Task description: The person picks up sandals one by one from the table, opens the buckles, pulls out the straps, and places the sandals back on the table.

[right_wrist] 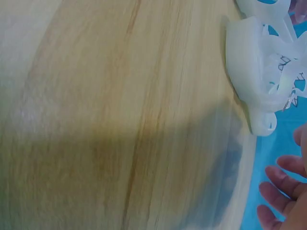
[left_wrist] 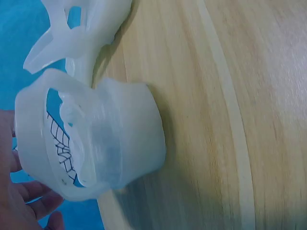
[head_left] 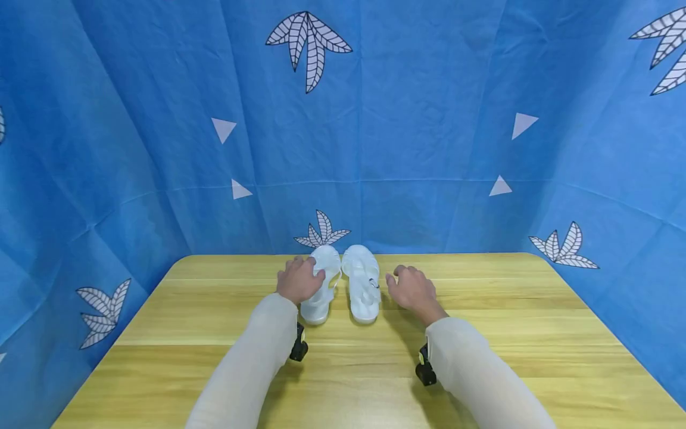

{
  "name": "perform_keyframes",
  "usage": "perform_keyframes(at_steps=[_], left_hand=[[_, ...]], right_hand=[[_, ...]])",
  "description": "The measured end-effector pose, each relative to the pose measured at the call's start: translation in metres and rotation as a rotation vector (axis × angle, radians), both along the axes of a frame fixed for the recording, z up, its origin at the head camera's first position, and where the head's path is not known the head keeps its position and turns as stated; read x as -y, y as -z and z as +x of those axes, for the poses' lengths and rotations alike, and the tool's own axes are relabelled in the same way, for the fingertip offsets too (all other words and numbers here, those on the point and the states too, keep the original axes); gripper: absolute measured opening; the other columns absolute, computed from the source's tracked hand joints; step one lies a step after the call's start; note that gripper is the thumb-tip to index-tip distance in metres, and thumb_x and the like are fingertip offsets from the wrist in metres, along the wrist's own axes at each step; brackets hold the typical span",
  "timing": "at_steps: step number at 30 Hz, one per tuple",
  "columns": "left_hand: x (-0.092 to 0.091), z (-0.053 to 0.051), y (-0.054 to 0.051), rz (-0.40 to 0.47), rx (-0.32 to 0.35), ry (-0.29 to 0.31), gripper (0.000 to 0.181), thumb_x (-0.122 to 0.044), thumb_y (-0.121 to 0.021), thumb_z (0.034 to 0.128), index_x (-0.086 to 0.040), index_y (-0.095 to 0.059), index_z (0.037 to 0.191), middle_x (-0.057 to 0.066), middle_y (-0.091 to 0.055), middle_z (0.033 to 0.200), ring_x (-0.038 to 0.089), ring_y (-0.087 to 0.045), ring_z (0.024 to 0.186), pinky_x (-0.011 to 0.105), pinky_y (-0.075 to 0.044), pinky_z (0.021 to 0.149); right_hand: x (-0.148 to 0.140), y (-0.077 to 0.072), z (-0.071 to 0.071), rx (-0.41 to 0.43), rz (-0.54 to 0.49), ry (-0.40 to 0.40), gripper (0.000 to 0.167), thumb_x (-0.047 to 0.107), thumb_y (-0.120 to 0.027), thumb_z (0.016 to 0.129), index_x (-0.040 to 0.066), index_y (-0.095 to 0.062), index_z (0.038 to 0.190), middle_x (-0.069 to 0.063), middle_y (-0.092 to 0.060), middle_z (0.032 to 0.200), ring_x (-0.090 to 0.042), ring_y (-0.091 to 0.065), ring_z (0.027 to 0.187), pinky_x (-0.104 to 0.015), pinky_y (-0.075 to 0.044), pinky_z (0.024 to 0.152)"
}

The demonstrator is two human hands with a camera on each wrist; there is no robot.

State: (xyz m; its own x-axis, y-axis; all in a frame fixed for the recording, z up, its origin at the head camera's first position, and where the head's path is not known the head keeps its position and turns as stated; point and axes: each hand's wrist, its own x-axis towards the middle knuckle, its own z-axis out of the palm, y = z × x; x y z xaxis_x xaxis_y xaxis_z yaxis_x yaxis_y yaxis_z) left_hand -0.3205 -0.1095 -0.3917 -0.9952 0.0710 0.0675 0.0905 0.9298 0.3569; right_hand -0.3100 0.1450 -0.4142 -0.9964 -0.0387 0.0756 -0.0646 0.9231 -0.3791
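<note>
Two translucent white sandals lie side by side near the table's far edge: the left sandal (head_left: pixel 316 308) and the right sandal (head_left: pixel 362 305). My left hand (head_left: pixel 297 281) is at the left sandal's outer side, its thumb reaching over the sandal's edge. In the left wrist view its loosely bent fingers (left_wrist: pixel 41 203) show beside the heel and strap; whether they touch is unclear. To the right of the other sandal, my right hand (head_left: pixel 412 288) hovers apart from it, fingers relaxed. A small buckle (head_left: pixel 373 283) shows on that sandal's strap.
Beneath everything is a wood-grain table (head_left: pixel 343 381) with rounded far corners. A blue curtain (head_left: pixel 407 131) printed with white leaves and triangles hangs behind it and at both sides. Dark wrist cameras (head_left: pixel 298 343) sit under the pale sleeves (head_left: pixel 252 357).
</note>
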Motion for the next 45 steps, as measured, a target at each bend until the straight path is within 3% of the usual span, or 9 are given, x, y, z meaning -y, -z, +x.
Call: perform_keyframes(at_steps=[6,10,15,22,25,28,30,41,45], left_hand=[[-0.011,0.0,-0.003,0.01,-0.034,0.04,0.043,-0.035,-0.049,0.0944,-0.007,-0.057,0.125,0.013,-0.057,0.119,0.031,-0.049,0.108,0.05,-0.046,0.085],[-0.022,-0.001,-0.01,0.026,-0.053,0.104,0.039,-0.03,-0.053,0.0928,-0.005,-0.06,0.121,0.013,-0.058,0.109,0.03,-0.052,0.101,0.046,-0.049,0.08],[-0.038,-0.006,-0.017,0.053,-0.061,0.166,0.037,-0.025,-0.054,0.0921,-0.002,-0.06,0.121,0.013,-0.059,0.116,0.029,-0.054,0.107,0.042,-0.047,0.09],[-0.055,-0.014,-0.028,0.13,0.004,0.214,0.034,-0.015,-0.055,0.0919,0.005,-0.059,0.119,0.017,-0.06,0.121,0.028,-0.057,0.109,0.04,-0.048,0.091],[-0.062,-0.018,-0.028,0.113,0.024,0.218,0.032,-0.014,-0.054,0.0924,0.005,-0.059,0.118,0.018,-0.061,0.118,0.025,-0.061,0.095,0.035,-0.051,0.08],[-0.069,-0.02,-0.025,0.107,0.051,0.223,0.023,-0.012,-0.053,0.093,0.004,-0.061,0.107,0.016,-0.064,0.099,0.02,-0.056,0.072,0.031,-0.047,0.064],[-0.073,-0.021,-0.024,0.101,0.06,0.222,0.017,-0.012,-0.053,0.0932,0.002,-0.06,0.099,0.012,-0.06,0.085,0.019,-0.053,0.066,0.029,-0.045,0.059],[-0.085,-0.017,-0.022,0.137,0.068,0.215,0.011,-0.009,-0.052,0.0939,0.001,-0.057,0.097,0.009,-0.05,0.074,0.019,-0.049,0.062,0.029,-0.043,0.055],[-0.083,-0.018,-0.02,0.134,0.059,0.216,0.01,-0.009,-0.052,0.094,0.0,-0.057,0.092,0.009,-0.051,0.077,0.021,-0.049,0.069,0.031,-0.044,0.061]], right_hand=[[0.005,0.003,0.002,0.012,-0.114,-0.017,0.038,0.036,-0.046,0.096,0.009,-0.061,0.117,-0.009,-0.062,0.112,-0.022,-0.059,0.086,-0.04,-0.048,0.066],[0.007,0.004,0.003,-0.012,-0.144,-0.029,0.035,0.033,-0.05,0.095,0.007,-0.062,0.115,-0.01,-0.063,0.111,-0.022,-0.06,0.088,-0.041,-0.049,0.07],[0.009,0.006,0.003,-0.053,-0.226,-0.08,0.029,0.028,-0.055,0.093,0.006,-0.066,0.107,-0.01,-0.066,0.102,-0.025,-0.061,0.094,-0.042,-0.049,0.081],[0.014,0.011,0.002,-0.087,-0.303,-0.123,0.028,0.028,-0.058,0.092,0.003,-0.067,0.102,-0.01,-0.064,0.096,-0.023,-0.059,0.09,-0.04,-0.049,0.079],[0.017,0.012,0.003,-0.08,-0.331,-0.139,0.028,0.027,-0.059,0.092,0.002,-0.067,0.101,-0.011,-0.063,0.097,-0.024,-0.059,0.09,-0.039,-0.049,0.079],[0.02,0.012,0.004,-0.085,-0.336,-0.148,0.027,0.025,-0.059,0.092,0.001,-0.067,0.101,-0.012,-0.063,0.098,-0.025,-0.059,0.091,-0.04,-0.049,0.079],[0.023,0.012,0.005,-0.088,-0.338,-0.15,0.027,0.025,-0.059,0.092,0.001,-0.067,0.102,-0.012,-0.063,0.098,-0.025,-0.059,0.092,-0.04,-0.049,0.08],[0.026,0.015,0.003,-0.067,-0.375,-0.17,0.024,0.022,-0.056,0.094,0.004,-0.066,0.106,-0.01,-0.062,0.102,-0.023,-0.06,0.09,-0.038,-0.05,0.078],[0.027,0.015,0.003,-0.074,-0.388,-0.184,0.022,0.02,-0.056,0.094,0.004,-0.066,0.106,-0.008,-0.065,0.103,-0.021,-0.061,0.086,-0.037,-0.051,0.076]])
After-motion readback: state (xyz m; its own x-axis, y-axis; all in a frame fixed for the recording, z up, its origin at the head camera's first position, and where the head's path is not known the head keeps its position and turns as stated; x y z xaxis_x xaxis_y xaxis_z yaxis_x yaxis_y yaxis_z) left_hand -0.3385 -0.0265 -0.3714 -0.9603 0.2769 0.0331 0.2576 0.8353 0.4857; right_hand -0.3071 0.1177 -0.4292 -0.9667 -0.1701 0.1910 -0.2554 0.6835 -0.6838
